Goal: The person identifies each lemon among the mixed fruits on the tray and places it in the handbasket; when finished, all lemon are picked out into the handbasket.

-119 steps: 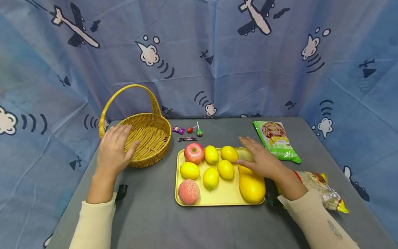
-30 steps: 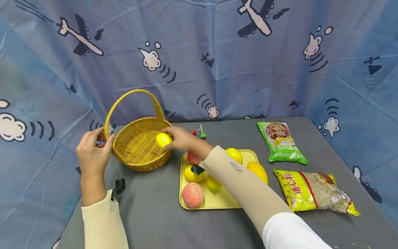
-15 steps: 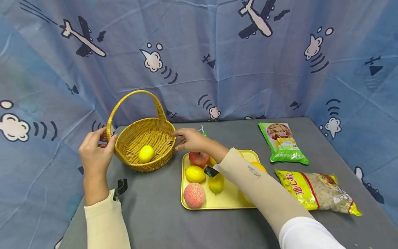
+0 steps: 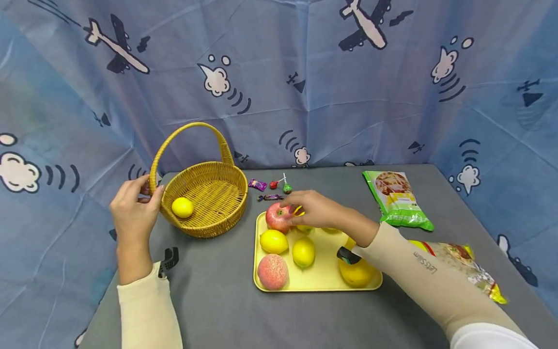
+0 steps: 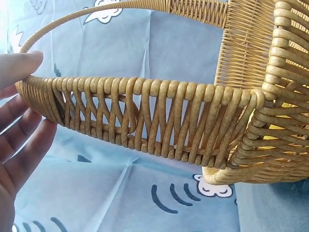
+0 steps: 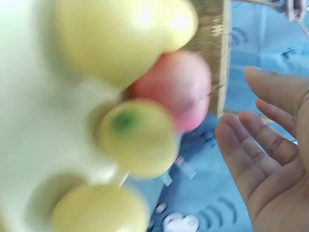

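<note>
A yellow wicker basket [image 4: 218,220] stands at the left, with one lemon [image 4: 182,207] inside. My left hand [image 4: 135,208] pinches the side of its arched handle [image 5: 140,116] between thumb and fingers. Over the back of the yellow tray [image 4: 324,281], my right hand [image 4: 322,212] hangs above a red apple [image 4: 275,219] and a partly hidden lemon [image 4: 303,228]. In the right wrist view its fingers [image 6: 263,140] are spread, holding nothing, apart from the fruit. Other lemons [image 4: 303,252], a peach [image 4: 272,272] and a mango-like yellow fruit [image 4: 356,274] lie on the tray.
Wrapped candies [image 4: 257,184] and lollipops [image 4: 287,188] lie behind the tray. A green food packet [image 4: 398,198] sits at the back right. A yellow packet [image 4: 471,264] lies nearer, partly behind the right forearm. A patterned blue curtain [image 4: 261,97] encloses the table.
My right hand has carried a lemon to the basket, let it go and moved back over the tray. The lemon has rolled left inside the basket. My left hand has taken hold of the handle.
</note>
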### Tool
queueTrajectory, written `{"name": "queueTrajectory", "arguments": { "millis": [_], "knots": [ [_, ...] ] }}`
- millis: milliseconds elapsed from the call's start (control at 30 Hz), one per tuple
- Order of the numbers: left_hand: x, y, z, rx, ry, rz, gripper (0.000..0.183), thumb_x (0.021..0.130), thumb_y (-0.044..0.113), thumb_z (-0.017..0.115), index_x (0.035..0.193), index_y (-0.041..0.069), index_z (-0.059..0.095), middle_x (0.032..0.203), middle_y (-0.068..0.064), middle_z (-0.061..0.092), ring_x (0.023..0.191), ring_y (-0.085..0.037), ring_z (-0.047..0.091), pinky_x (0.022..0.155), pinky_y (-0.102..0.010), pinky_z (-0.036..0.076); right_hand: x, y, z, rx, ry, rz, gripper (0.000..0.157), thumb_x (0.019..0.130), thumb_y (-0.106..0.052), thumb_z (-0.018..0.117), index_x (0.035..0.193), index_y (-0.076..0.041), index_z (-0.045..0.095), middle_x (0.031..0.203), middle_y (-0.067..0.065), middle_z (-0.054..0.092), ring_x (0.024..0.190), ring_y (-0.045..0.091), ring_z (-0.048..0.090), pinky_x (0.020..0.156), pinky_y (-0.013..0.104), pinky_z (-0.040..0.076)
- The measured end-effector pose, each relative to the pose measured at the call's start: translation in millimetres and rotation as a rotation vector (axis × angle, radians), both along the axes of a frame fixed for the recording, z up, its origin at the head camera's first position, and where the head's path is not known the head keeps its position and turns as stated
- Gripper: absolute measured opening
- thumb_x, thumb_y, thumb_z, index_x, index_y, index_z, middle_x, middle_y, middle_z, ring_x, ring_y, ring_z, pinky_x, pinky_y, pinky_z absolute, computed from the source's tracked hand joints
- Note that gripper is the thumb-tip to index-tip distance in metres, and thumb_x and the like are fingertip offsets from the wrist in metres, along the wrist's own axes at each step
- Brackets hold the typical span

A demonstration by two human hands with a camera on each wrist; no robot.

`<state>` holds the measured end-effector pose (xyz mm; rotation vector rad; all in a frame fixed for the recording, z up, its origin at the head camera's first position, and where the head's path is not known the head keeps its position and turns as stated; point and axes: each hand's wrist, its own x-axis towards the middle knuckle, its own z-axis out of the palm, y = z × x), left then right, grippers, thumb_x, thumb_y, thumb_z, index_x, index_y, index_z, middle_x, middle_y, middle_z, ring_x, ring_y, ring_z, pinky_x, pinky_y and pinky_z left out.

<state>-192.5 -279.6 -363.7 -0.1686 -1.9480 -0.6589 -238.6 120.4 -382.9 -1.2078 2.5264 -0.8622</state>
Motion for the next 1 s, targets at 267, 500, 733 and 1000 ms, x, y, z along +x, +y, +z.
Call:
{"name": "queueTrajectory", "arguments": {
  "millis": [267,500,733,1000],
  "knots": [
    [-3.1,2.1,0.0,0.001,-0.01,-0.009,0.032,0.072,0.018,0.074,0.099,0.002,0.067,0.079,-0.013,0.059,0.067,-0.024,0.057,0.063,0.001,0.035,-13.0,56.4,-16.9,0.185,0.1,-0.169,0.039,0.077,-0.019,0.069,0.114,-0.012,0.059,0.11,0.003,0.057,0.096,0.022,0.055,0.08,0.037,0.047],
    [-4.5,1.1,1.2,0.007,-0.002,-0.013,0.032,0.072,0.018,0.074,0.099,0.003,0.067,0.078,-0.013,0.059,0.067,-0.024,0.056,0.063,0.0,0.036,-24.6,85.1,-22.1,0.314,0.024,-0.266,0.045,0.076,-0.024,0.071,0.117,-0.01,0.057,0.11,0.006,0.057,0.097,0.025,0.054,0.082,0.041,0.045],
    [-3.8,-1.0,-0.8,0.021,-0.007,-0.012,0.032,0.071,0.019,0.075,0.098,0.002,0.067,0.077,-0.013,0.059,0.066,-0.024,0.056,0.062,0.0,0.036,-30.1,86.9,-29.2,0.435,-0.121,-0.247,0.058,0.073,-0.032,0.072,0.123,-0.009,0.053,0.11,0.007,0.056,0.096,0.024,0.053,0.083,0.041,0.044],
    [-1.8,-2.3,-2.5,0.006,-0.016,0.004,0.032,0.071,0.015,0.074,0.1,0.001,0.067,0.077,-0.014,0.058,0.066,-0.024,0.056,0.063,0.0,0.036,-31.1,76.8,-31.3,0.49,-0.148,-0.16,0.054,0.073,-0.03,0.073,0.121,-0.017,0.053,0.107,0.0,0.056,0.095,0.018,0.051,0.083,0.038,0.043]
  ]
}}
